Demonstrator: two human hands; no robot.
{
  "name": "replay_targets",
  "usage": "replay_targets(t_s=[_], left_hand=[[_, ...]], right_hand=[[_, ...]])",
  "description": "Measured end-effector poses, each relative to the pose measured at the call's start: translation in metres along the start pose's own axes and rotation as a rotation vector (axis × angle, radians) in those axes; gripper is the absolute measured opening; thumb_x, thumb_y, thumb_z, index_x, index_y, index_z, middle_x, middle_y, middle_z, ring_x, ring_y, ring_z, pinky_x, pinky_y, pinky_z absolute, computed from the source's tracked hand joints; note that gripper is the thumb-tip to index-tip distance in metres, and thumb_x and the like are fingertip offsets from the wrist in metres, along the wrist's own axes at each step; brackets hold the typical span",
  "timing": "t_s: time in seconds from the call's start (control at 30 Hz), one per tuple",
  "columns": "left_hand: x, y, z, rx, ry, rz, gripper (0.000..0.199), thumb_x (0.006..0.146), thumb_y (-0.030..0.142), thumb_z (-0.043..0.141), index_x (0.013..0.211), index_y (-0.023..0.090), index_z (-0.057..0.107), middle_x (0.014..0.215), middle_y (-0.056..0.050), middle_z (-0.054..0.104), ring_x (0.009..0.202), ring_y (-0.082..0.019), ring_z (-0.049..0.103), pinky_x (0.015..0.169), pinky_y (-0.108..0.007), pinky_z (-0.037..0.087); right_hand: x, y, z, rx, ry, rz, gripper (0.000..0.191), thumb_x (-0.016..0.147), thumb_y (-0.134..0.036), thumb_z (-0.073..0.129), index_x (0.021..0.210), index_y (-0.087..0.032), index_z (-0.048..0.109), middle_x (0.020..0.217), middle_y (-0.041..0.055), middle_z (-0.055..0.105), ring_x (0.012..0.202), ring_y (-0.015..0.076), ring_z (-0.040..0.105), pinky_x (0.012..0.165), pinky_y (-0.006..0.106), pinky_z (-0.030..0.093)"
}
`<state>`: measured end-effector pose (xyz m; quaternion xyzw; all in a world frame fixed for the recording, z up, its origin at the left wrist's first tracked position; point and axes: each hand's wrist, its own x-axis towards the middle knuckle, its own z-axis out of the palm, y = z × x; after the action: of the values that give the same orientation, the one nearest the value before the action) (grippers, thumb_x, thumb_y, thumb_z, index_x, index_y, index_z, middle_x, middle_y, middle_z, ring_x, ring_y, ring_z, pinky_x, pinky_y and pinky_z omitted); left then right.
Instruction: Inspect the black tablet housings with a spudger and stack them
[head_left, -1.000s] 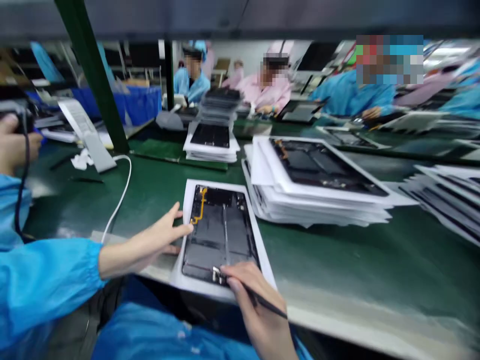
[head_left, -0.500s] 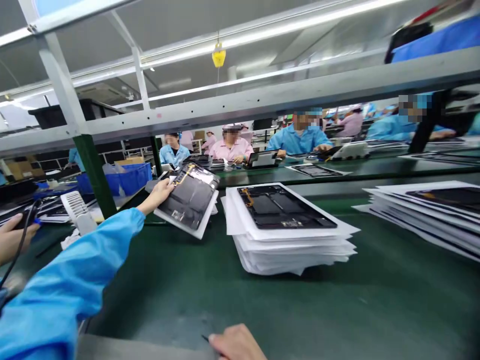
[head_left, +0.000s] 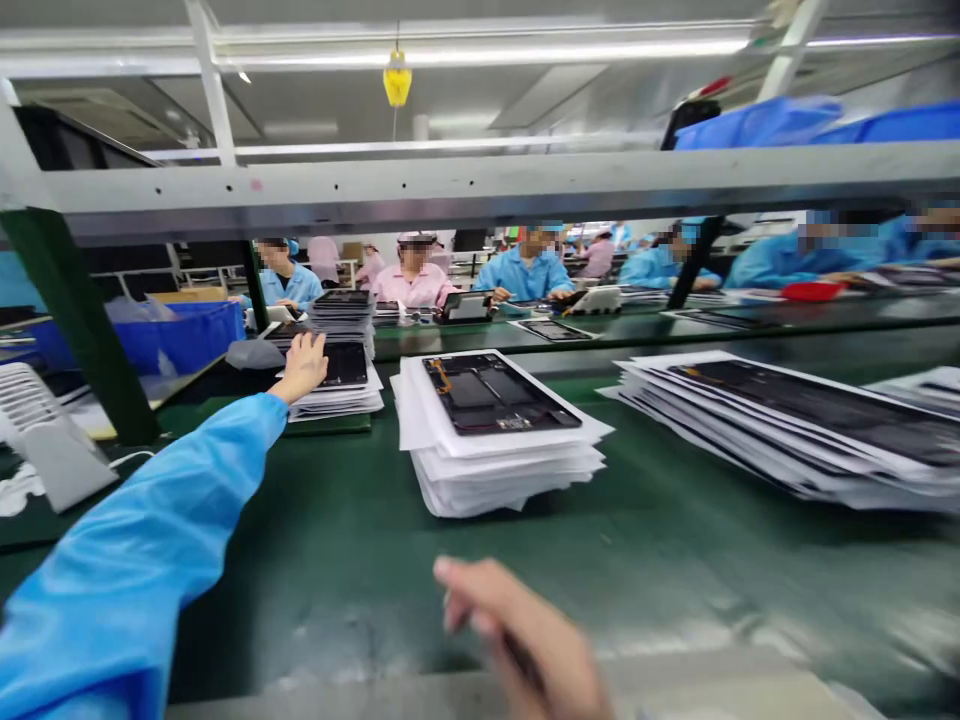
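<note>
My left hand (head_left: 304, 368), in a blue sleeve, lies at the left edge of an opened black tablet housing (head_left: 346, 365) on a low paper-layered stack (head_left: 341, 402). Its fingers look stretched out and partly hide the housing; I see no clear grip. Low in front, my right hand (head_left: 525, 630) is blurred, with the fingers curled round a thin dark tool (head_left: 523, 662) whose kind I cannot make out. Between the hands, farther back, another opened tablet housing (head_left: 499, 393) with an orange flex cable tops a thick stack of white sheets (head_left: 510, 480).
A wide stack of housings and paper (head_left: 750, 440) stands at right. A blue bin (head_left: 180, 338), a green post (head_left: 82, 330) and a white slotted device (head_left: 52, 430) are at left. A metal shelf beam (head_left: 450, 190) crosses above the green bench (head_left: 337, 570). Several co-workers sit opposite.
The tablet housing that my left hand held tilted in the air now lies flat on the left stack. My right hand has risen further into view. The camera has turned right and levelled.
</note>
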<state>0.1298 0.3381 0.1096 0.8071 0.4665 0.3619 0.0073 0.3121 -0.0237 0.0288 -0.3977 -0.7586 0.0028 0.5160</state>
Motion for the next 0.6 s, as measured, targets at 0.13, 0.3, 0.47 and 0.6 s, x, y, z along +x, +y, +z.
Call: replay_targets(t_s=[0.13,0.3,0.47,0.6], left_hand=[[-0.050,0.028,0.004,0.011,-0.133,0.413,0.038,0.096,0.013,0.053,0.131,0.021,0.063,0.150,-0.011,0.051,0.148,-0.030,0.034,0.122,-0.052,0.030],[-0.104,0.059,0.001,-0.032,-0.173,0.708,0.033,0.099,0.015,0.047,0.124,0.023,0.067,0.132,-0.008,0.065,0.137,-0.026,0.050,0.116,-0.048,0.041],[-0.115,0.065,-0.001,-0.122,-0.184,0.750,0.030,0.099,0.015,0.046,0.118,0.019,0.068,0.122,-0.011,0.070,0.131,-0.028,0.055,0.112,-0.051,0.045],[-0.116,0.069,-0.004,-0.247,-0.230,0.680,0.029,0.098,0.015,0.047,0.114,0.020,0.070,0.119,-0.012,0.071,0.130,-0.028,0.056,0.114,-0.053,0.041]], right_hand=[[0.063,0.048,-0.065,-0.598,-0.143,-0.025,0.047,0.091,-0.001,0.039,0.126,-0.016,0.066,0.112,0.0137,0.070,0.099,0.0256,0.062,0.086,0.043,0.053],[0.113,0.097,-0.082,-0.690,-0.358,-0.022,0.035,0.076,0.004,0.050,0.088,-0.017,0.074,0.086,0.0085,0.069,0.083,0.0225,0.055,0.072,0.035,0.047],[0.110,0.089,-0.084,-0.722,-0.446,-0.075,0.029,0.079,0.005,0.049,0.082,-0.018,0.066,0.083,0.0061,0.064,0.081,0.0198,0.051,0.071,0.032,0.040],[0.106,0.080,-0.090,-0.718,-0.481,-0.128,0.019,0.083,-0.002,0.057,0.088,-0.019,0.065,0.090,0.0060,0.065,0.084,0.0200,0.051,0.072,0.032,0.038]])
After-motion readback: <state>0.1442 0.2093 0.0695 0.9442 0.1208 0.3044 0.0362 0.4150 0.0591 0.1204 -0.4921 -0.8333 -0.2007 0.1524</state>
